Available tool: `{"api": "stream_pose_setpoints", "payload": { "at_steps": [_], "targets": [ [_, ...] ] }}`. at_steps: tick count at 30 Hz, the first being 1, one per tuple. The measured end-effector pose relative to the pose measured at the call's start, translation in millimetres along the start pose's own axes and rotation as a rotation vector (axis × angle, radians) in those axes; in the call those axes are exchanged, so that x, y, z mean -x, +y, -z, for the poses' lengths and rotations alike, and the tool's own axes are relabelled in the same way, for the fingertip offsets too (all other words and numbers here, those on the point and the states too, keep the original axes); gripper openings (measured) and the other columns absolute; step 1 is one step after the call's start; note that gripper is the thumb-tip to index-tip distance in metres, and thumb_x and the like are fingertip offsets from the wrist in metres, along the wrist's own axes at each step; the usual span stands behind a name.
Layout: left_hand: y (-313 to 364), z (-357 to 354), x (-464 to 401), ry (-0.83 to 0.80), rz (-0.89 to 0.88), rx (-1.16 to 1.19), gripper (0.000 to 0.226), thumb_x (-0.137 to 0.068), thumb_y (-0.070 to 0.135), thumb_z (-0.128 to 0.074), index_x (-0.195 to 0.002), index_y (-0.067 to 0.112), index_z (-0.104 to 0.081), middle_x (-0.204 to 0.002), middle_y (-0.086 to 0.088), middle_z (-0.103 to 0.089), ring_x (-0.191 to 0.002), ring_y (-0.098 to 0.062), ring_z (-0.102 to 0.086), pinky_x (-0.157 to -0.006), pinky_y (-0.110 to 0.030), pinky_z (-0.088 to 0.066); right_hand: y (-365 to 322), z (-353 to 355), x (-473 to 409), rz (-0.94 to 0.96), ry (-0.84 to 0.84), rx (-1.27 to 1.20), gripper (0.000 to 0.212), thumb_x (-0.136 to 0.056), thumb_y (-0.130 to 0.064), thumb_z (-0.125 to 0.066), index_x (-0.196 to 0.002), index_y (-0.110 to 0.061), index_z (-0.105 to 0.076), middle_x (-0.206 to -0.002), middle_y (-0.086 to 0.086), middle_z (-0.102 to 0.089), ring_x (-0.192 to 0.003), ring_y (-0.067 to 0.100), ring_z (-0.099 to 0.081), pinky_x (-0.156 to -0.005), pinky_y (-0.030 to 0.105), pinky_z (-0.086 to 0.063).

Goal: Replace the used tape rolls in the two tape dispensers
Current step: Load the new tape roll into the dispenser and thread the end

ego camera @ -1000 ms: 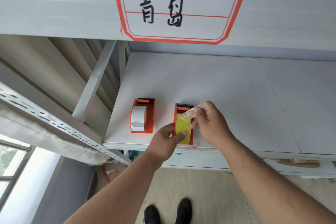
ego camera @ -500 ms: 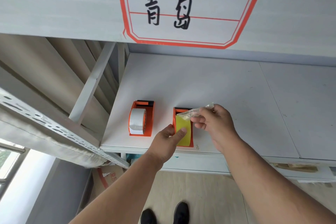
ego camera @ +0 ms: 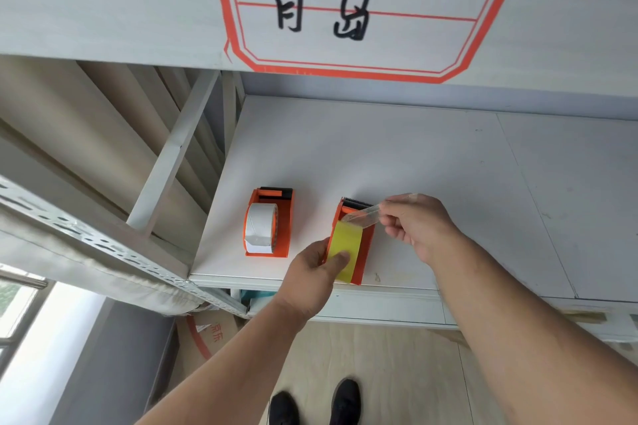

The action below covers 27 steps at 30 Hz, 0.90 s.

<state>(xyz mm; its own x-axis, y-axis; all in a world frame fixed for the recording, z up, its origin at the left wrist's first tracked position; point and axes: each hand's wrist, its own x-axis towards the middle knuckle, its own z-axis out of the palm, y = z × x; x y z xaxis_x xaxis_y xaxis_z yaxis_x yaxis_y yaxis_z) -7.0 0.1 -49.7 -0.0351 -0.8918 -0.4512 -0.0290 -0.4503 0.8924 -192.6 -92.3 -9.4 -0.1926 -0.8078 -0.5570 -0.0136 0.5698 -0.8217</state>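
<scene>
While my shoes (ego camera: 314, 402) are standing on the floor below, my left hand (ego camera: 316, 274) is gripping the near end of the right orange dispenser (ego camera: 366, 252) at the shelf's (ego camera: 431, 162) front edge, thumb pressing on the yellow tape roll (ego camera: 345, 248) seated in it. My right hand (ego camera: 419, 226) is pinching the clear tape end (ego camera: 362, 216), which is stretching from the roll toward the toothed cutter (ego camera: 355, 200). Just beside it to the left, the other dispenser (ego camera: 284, 217) is holding a white roll (ego camera: 260, 228). Above, a red-bordered label (ego camera: 362, 7) is showing handwritten characters.
</scene>
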Motion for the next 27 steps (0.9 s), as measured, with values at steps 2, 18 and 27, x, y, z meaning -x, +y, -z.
{"api": "stream_pose_setpoints", "payload": {
  "at_steps": [2,18,27],
  "targets": [
    [2.3,-2.7,-0.4,0.026,-0.010,-0.051,0.010,-0.101,0.022,-0.064,-0.104,0.016,-0.071,-0.090,0.003,-0.074,-0.082,-0.014,-0.065,-0.072,-0.022,-0.048,-1.9,-1.0,-1.3,0.004,0.003,0.048,0.007,-0.093,-0.004,-0.072,-0.094,-0.011,-0.070,-0.070,0.007,-0.071,-0.055,0.012,-0.066,-0.050,0.023,-0.056],
    [1.3,-7.0,-4.2,0.077,0.042,0.116,0.044,-0.083,0.049,-0.075,-0.101,0.009,-0.070,-0.102,-0.020,-0.077,-0.097,-0.043,-0.070,-0.096,-0.052,-0.056,0.0,1.9,6.3,-0.113,-0.139,-0.274,0.010,-0.106,-0.007,-0.060,-0.112,0.000,-0.061,-0.083,0.017,-0.080,-0.072,0.017,-0.082,-0.058,0.026,-0.065],
    [-3.5,-6.6,-5.0,0.090,-0.025,0.046,0.062,-0.078,0.056,-0.072,-0.081,-0.002,-0.051,-0.076,-0.006,-0.054,-0.073,-0.020,-0.049,-0.071,-0.038,-0.042,4.0,5.4,0.0,-0.027,-0.085,0.169,0.011,-0.089,-0.004,-0.079,-0.093,-0.009,-0.070,-0.075,0.009,-0.072,-0.058,0.012,-0.065,-0.050,0.023,-0.051]
  ]
}}
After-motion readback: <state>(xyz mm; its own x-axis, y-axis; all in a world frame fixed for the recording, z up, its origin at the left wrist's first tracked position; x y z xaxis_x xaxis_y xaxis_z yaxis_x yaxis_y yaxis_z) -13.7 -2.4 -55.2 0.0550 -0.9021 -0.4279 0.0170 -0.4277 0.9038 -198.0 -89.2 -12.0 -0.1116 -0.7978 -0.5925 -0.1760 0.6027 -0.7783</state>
